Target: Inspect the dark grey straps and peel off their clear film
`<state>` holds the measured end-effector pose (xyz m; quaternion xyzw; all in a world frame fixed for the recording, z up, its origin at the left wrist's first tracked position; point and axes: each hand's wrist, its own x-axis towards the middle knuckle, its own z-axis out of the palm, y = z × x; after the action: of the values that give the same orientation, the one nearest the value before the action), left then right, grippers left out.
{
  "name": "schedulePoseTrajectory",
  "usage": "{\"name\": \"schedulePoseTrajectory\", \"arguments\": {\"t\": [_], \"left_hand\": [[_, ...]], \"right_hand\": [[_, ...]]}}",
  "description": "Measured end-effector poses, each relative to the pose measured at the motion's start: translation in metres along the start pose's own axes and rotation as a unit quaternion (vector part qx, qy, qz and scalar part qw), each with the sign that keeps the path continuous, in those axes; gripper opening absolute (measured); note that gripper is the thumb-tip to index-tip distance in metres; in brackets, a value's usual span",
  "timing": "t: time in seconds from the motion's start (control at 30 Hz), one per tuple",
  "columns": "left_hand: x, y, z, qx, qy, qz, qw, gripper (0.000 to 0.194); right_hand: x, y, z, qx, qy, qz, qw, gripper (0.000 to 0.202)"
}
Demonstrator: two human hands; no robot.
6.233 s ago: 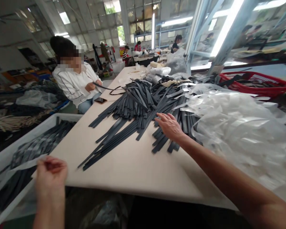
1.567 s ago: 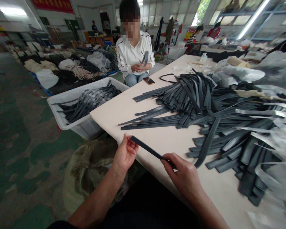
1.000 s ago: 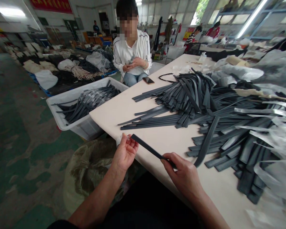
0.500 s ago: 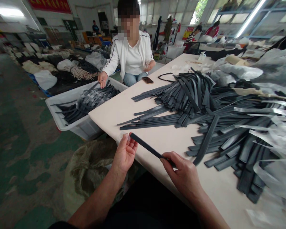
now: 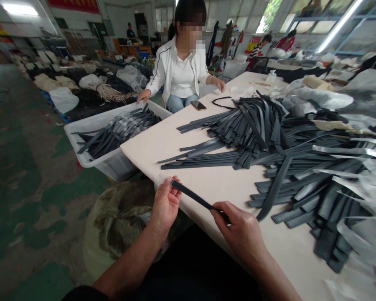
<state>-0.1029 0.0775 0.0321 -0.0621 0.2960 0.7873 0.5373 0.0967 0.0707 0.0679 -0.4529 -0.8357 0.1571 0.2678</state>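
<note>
A dark grey flat strap (image 5: 192, 195) runs between my two hands over the near edge of the table. My right hand (image 5: 238, 223) is closed round it, thumb on top. At the strap's other end, my left hand (image 5: 166, 202) pinches a small piece of clear plastic (image 5: 164, 180) against or around the tip; exactly how they meet is too small to tell. To the right of my hands lies a large pile of similar dark straps (image 5: 247, 125), with another strap (image 5: 275, 188) curving down close to my right hand.
Across the table corner a co-worker in a white jacket (image 5: 163, 62) sits beside a white plastic bin (image 5: 103, 164) of straps. A phone (image 5: 198, 105) lies on the table (image 5: 213, 175). An open woven sack (image 5: 94, 234) stands below my left arm. Clear plastic bags (image 5: 363, 238) crowd the right side.
The clear plastic in my left hand now overlaps the strap's tip, where it was just beside it. The co-worker's one hand moved to the bin's rim, the other out over the table.
</note>
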Motion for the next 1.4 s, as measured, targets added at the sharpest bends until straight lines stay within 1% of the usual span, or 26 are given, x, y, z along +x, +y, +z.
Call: {"name": "schedulePoseTrajectory", "arguments": {"t": [0.07, 0.23, 0.4, 0.5, 0.6, 0.67, 0.73, 0.8, 0.87, 0.9, 0.97, 1.07, 1.13, 1.2, 1.3, 1.33, 1.4], "left_hand": [[-0.001, 0.001, -0.002, 0.003, -0.002, 0.012, 1.0, 0.012], [-0.004, 0.008, -0.006, 0.038, -0.03, 0.058, 0.997, 0.023], [-0.005, 0.01, -0.008, 0.05, -0.036, 0.076, 0.995, 0.024], [-0.005, 0.009, -0.009, 0.035, -0.013, 0.045, 0.998, 0.018], [-0.009, 0.007, -0.01, 0.012, 0.023, -0.011, 1.0, 0.006], [-0.016, 0.004, -0.012, 0.006, 0.032, -0.045, 0.998, 0.003], [-0.025, -0.002, -0.017, 0.014, 0.015, -0.076, 0.997, 0.008], [-0.034, -0.008, -0.022, 0.028, -0.024, -0.102, 0.994, 0.017], [-0.04, -0.011, -0.027, 0.039, -0.062, -0.111, 0.991, 0.022], [-0.041, -0.01, -0.029, 0.046, -0.072, -0.108, 0.99, 0.023], [-0.039, -0.003, -0.03, 0.06, -0.071, -0.094, 0.991, 0.021], [-0.032, 0.012, -0.031, 0.066, -0.046, -0.057, 0.995, 0.018], [-0.032, 0.016, -0.031, 0.057, -0.04, -0.028, 0.997, 0.02], [-0.037, 0.012, -0.031, 0.064, -0.052, -0.022, 0.996, 0.022], [-0.047, 0.0, -0.03, 0.095, -0.099, -0.047, 0.989, 0.02], [-0.048, -0.001, -0.029, 0.106, -0.11, -0.055, 0.987, 0.02], [-0.044, 0.002, -0.025, 0.115, -0.108, -0.047, 0.986, 0.021]], "right_hand": [[0.002, -0.002, -0.002, -0.012, -0.009, -0.002, 1.0, 0.016], [0.005, -0.008, -0.005, -0.027, -0.018, -0.012, 0.999, 0.017], [0.003, -0.014, -0.004, -0.028, -0.018, -0.017, 0.999, 0.017], [0.004, -0.017, -0.004, -0.009, -0.036, -0.011, 0.999, 0.017], [0.007, -0.019, -0.004, 0.005, -0.056, -0.003, 0.998, 0.015], [0.01, -0.022, -0.001, 0.01, -0.066, 0.001, 0.998, 0.015], [0.016, -0.026, 0.003, 0.008, -0.074, 0.003, 0.997, 0.015], [0.023, -0.031, 0.008, 0.0, -0.088, 0.001, 0.996, 0.017], [0.03, -0.035, 0.01, -0.001, -0.108, -0.008, 0.994, 0.02], [0.033, -0.036, 0.008, 0.006, -0.116, -0.014, 0.993, 0.02], [0.036, -0.035, -0.001, 0.023, -0.126, -0.015, 0.992, 0.019], [0.034, -0.028, -0.02, 0.037, -0.127, -0.008, 0.991, 0.031], [0.032, -0.025, -0.027, 0.039, -0.121, -0.008, 0.992, 0.032], [0.03, -0.027, -0.024, 0.044, -0.113, -0.014, 0.992, 0.031], [0.033, -0.038, -0.008, 0.065, -0.116, -0.035, 0.99, 0.028], [0.034, -0.041, -0.004, 0.069, -0.118, -0.041, 0.99, 0.03], [0.034, -0.042, -0.003, 0.069, -0.121, -0.04, 0.989, 0.037]]}}
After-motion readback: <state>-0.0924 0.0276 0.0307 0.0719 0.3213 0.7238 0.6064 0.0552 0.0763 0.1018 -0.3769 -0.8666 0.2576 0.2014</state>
